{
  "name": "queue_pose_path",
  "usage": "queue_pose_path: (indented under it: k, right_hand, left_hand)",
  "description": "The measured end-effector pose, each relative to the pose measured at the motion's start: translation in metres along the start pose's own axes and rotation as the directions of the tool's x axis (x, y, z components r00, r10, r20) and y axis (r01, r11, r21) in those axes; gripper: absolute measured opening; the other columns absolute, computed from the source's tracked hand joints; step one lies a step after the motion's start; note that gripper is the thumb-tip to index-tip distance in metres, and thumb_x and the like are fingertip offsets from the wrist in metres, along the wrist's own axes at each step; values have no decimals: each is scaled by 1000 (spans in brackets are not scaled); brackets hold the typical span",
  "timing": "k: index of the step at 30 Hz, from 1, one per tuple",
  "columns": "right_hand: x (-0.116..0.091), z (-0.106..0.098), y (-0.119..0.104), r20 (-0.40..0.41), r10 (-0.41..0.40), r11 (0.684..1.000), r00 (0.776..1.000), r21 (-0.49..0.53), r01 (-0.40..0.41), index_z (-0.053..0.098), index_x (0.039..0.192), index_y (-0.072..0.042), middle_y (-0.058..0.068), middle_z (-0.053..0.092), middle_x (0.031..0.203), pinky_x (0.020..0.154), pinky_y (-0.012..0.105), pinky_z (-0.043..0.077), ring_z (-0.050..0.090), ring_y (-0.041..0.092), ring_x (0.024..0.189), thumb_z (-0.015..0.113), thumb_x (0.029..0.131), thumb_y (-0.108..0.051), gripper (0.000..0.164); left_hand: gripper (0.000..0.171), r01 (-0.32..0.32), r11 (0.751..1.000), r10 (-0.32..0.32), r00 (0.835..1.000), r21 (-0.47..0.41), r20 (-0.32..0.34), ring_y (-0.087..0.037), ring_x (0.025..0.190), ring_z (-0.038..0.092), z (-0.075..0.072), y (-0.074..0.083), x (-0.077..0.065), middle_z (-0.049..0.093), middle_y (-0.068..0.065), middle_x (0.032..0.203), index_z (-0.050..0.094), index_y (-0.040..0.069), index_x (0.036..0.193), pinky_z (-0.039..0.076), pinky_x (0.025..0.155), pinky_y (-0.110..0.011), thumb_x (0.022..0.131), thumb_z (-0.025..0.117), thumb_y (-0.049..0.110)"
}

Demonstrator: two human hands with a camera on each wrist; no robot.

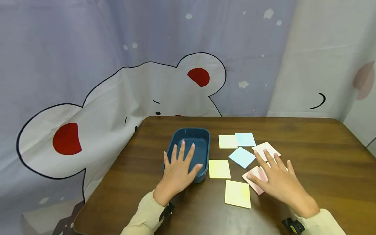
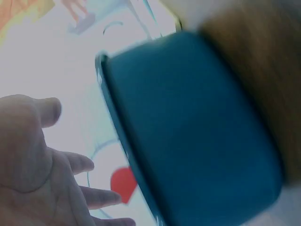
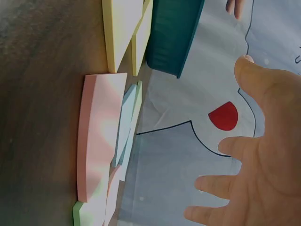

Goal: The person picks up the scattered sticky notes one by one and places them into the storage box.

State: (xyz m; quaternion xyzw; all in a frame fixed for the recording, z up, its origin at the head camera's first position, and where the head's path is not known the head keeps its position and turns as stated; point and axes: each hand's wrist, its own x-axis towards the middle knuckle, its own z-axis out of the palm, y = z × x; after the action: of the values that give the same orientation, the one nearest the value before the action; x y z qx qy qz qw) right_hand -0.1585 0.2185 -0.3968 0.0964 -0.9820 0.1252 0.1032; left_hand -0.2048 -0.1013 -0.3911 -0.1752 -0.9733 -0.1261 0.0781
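My left hand point(image 1: 177, 173) hovers with spread fingers over the near part of a dark blue rectangular tub point(image 1: 201, 150); the left wrist view shows the tub's outer wall point(image 2: 188, 132) apart from the palm point(image 2: 28, 169). My right hand point(image 1: 279, 181), fingers spread, is above several sticky-note pads on the right. Partly under it in the head view lie a pink pad point(image 1: 255, 179) and a pale pink pad point(image 1: 265, 150). In the right wrist view the hand point(image 3: 263, 165) is apart from the pink pad point(image 3: 101, 136); a green pad point(image 3: 87, 214) shows below that one. Both hands hold nothing.
Left of the right hand lie a blue pad point(image 1: 242, 157), a yellow pad point(image 1: 219, 169) and a nearer yellow pad point(image 1: 237, 194). Farther back, a pale yellow-green pad point(image 1: 227, 142) touches another blue pad point(image 1: 245, 139). A patterned curtain point(image 1: 246, 58) hangs behind the brown table point(image 1: 323, 156).
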Motion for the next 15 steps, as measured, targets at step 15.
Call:
queue_pose_path:
  k: [15]
  right_hand:
    - [-3, 6, 1, -37, -152, 986, 988, 67, 154, 55, 135, -12, 12, 59, 122, 80, 52, 42, 54, 30, 98, 64, 86, -48, 61]
  left_hand:
    - [68, 251, 966, -247, 967, -67, 59, -45, 116, 52, -29, -72, 15, 43, -29, 137, 25, 1, 150, 42, 93, -57, 99, 45, 42]
